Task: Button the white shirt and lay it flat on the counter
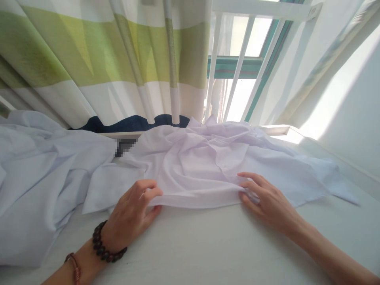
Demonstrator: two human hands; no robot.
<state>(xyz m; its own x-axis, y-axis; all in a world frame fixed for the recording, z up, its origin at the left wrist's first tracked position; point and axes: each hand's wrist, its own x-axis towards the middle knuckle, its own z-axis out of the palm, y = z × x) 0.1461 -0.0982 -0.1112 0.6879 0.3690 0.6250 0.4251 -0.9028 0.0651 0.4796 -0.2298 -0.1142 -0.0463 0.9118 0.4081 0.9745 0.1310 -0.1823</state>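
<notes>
A thin white cloth (190,170) lies rumpled in front of me, with loose folds and a flap heaped toward its far side. Its near edge runs nearly straight between my two hands. At the left end of that edge, my left hand (133,209) pinches the fabric between thumb and fingers; a dark bead bracelet and a reddish-brown band circle the wrist. My right hand (264,198) is closed on the edge further right, thumb below and fingers above, index finger stretched over the fabric. Whether the cloth is a garment I cannot tell for sure.
More crumpled white fabric (35,170) is piled at the left on the pale sheet (196,245). A pixelated dark item (124,145) lies between the piles. Behind hang a green-and-white curtain (118,55) and white railing bars (237,71) before a window. A white wall (353,103) rises at right.
</notes>
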